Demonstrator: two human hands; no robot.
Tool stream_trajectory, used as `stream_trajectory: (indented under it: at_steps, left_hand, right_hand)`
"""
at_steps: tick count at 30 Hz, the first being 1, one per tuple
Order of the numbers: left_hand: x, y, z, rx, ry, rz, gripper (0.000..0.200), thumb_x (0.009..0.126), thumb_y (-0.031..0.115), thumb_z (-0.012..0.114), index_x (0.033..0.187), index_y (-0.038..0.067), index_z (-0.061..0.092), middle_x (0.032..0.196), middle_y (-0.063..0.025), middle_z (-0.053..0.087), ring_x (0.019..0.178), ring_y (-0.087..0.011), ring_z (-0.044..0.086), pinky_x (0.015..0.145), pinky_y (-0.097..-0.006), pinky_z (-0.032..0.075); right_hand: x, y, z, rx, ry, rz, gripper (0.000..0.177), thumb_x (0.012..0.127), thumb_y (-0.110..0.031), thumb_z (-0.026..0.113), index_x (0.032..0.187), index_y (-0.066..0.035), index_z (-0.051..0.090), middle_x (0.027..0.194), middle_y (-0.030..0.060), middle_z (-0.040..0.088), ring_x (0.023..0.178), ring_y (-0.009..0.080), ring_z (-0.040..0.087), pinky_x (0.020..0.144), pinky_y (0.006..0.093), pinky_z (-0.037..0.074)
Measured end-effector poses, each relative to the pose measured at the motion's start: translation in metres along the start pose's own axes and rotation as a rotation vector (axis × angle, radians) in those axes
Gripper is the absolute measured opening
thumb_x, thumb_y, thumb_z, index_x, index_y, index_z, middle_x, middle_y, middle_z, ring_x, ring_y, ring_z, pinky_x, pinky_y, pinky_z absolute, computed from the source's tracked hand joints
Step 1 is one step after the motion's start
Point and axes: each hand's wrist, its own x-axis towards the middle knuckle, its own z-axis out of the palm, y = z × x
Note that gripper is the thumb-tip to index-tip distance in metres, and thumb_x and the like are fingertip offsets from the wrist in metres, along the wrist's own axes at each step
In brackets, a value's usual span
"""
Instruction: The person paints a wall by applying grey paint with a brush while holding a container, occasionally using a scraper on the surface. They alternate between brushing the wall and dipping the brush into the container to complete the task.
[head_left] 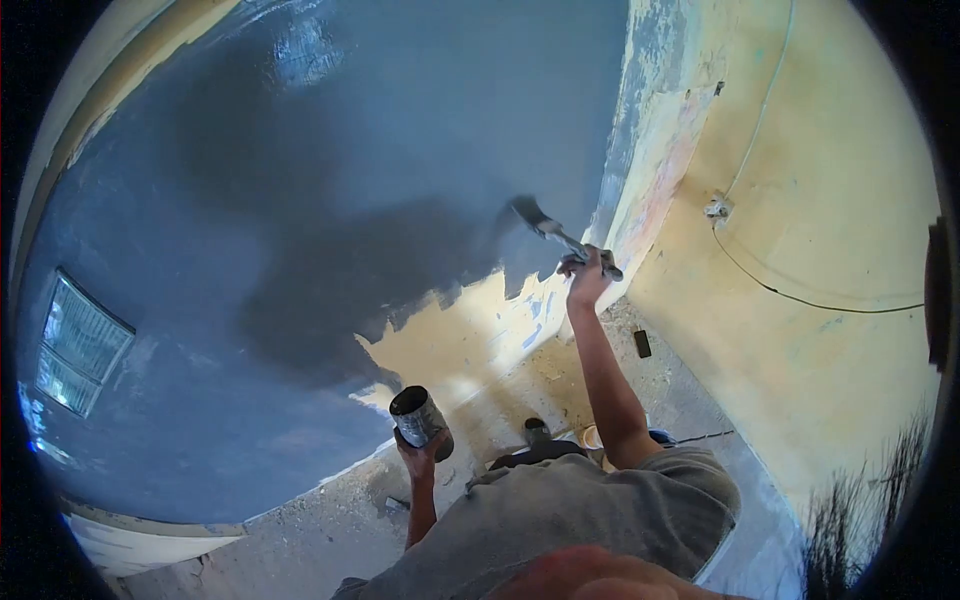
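My right hand (590, 272) is wrapped round the handle of a paintbrush (548, 226), whose dark bristles point up and left against the blue-grey painted wall (420, 130). My left hand (418, 452) grips a paint can (424, 420) at its lower part, held up in front of the wall's bottom edge. The can is smeared dark and its mouth looks dark; the paint level inside cannot be made out. Between the two hands, a ragged cream strip (450, 340) of wall shows below the blue-grey paint.
A yellow wall (800, 170) meets the painted one at the right, with a socket box (718, 209) and a cable. On the dusty floor (330, 540) lie a black phone-like object (642, 343) and debris. A louvred window (85, 342) sits at the left.
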Motion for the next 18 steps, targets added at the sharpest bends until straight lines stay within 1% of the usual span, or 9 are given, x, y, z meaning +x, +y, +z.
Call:
stream_trajectory:
  at_steps: [3,5,7,8,9,11,12,14,18]
  left_hand:
    - [-0.002,0.015,-0.002,-0.083,-0.003,0.048,0.078,0.053,0.019,0.087,0.118,0.001,0.048,0.105,-0.0123,0.060,0.091,-0.0267,0.060,0.081,-0.0408,0.050]
    - [0.002,0.007,-0.006,-0.087,-0.012,0.074,0.078,0.053,0.020,0.087,0.118,0.001,0.048,0.105,-0.0125,0.060,0.091,-0.0268,0.060,0.081,-0.0411,0.050]
    - [0.005,0.008,-0.008,-0.091,-0.019,0.102,0.077,0.054,0.021,0.087,0.118,0.001,0.048,0.105,-0.0126,0.060,0.091,-0.0268,0.060,0.081,-0.0414,0.050]
    - [0.003,0.011,-0.010,-0.030,0.032,0.113,0.077,0.054,0.021,0.087,0.118,0.001,0.048,0.105,-0.0125,0.060,0.091,-0.0268,0.060,0.082,-0.0416,0.050]
    - [0.001,0.013,-0.011,0.031,0.085,0.123,0.078,0.054,0.021,0.087,0.118,0.001,0.048,0.105,-0.0124,0.060,0.091,-0.0268,0.060,0.082,-0.0417,0.050]
    - [0.001,0.009,-0.015,-0.021,0.077,0.132,0.078,0.053,0.021,0.087,0.118,0.001,0.048,0.105,-0.0123,0.060,0.091,-0.0266,0.059,0.082,-0.0416,0.050]
    - [-0.001,0.006,-0.017,-0.073,0.072,0.138,0.079,0.053,0.022,0.087,0.118,0.001,0.048,0.105,-0.0121,0.060,0.092,-0.0264,0.059,0.082,-0.0415,0.050]
    - [-0.007,0.003,-0.020,-0.112,0.080,0.096,0.079,0.053,0.023,0.087,0.118,0.001,0.049,0.105,-0.0119,0.060,0.092,-0.0263,0.059,0.082,-0.0414,0.049]
    - [-0.023,0.000,-0.030,-0.043,0.109,0.054,0.080,0.052,0.024,0.087,0.118,0.001,0.049,0.105,-0.0111,0.059,0.093,-0.0258,0.058,0.082,-0.0410,0.049]
  right_hand:
    - [0.005,-0.029,0.023,-0.163,0.008,-0.093,0.013,0.086,-0.009,0.056,0.082,0.000,0.047,0.061,0.0158,0.056,0.040,0.0216,0.054,0.036,0.0312,0.040]
    - [0.021,-0.055,0.074,0.009,0.024,-0.048,0.012,0.088,-0.008,0.054,0.081,-0.002,0.047,0.066,0.0121,0.057,0.044,0.0207,0.055,0.040,0.0335,0.042]
    - [0.043,-0.090,0.134,-0.030,-0.067,-0.105,0.011,0.088,-0.008,0.053,0.093,0.000,0.048,0.069,0.0138,0.054,0.047,0.0233,0.055,0.040,0.0354,0.042]
    - [0.042,-0.111,0.169,0.077,-0.085,-0.199,0.012,0.088,-0.008,0.052,0.096,0.001,0.048,0.069,0.0143,0.054,0.047,0.0249,0.057,0.041,0.0358,0.043]
    - [0.034,-0.143,0.199,0.008,-0.084,-0.263,0.013,0.087,-0.006,0.051,0.096,0.002,0.047,0.073,0.0154,0.055,0.047,0.0261,0.057,0.041,0.0359,0.044]
    - [0.036,-0.182,0.233,0.129,-0.180,-0.325,0.016,0.086,-0.007,0.051,0.097,0.004,0.046,0.076,0.0165,0.056,0.047,0.0266,0.057,0.040,0.0361,0.043]
    - [0.030,-0.198,0.239,0.128,-0.183,-0.325,0.016,0.086,-0.007,0.051,0.097,0.004,0.046,0.076,0.0165,0.056,0.047,0.0266,0.057,0.040,0.0361,0.043]
    - [0.024,-0.219,0.247,0.158,-0.346,-0.439,0.017,0.086,-0.009,0.051,0.095,0.005,0.046,0.078,0.0165,0.056,0.049,0.0265,0.057,0.043,0.0362,0.044]
    - [0.034,-0.179,0.224,0.246,-0.347,-0.383,0.018,0.086,-0.011,0.053,0.094,0.002,0.044,0.075,0.0163,0.056,0.052,0.0260,0.058,0.048,0.0366,0.046]
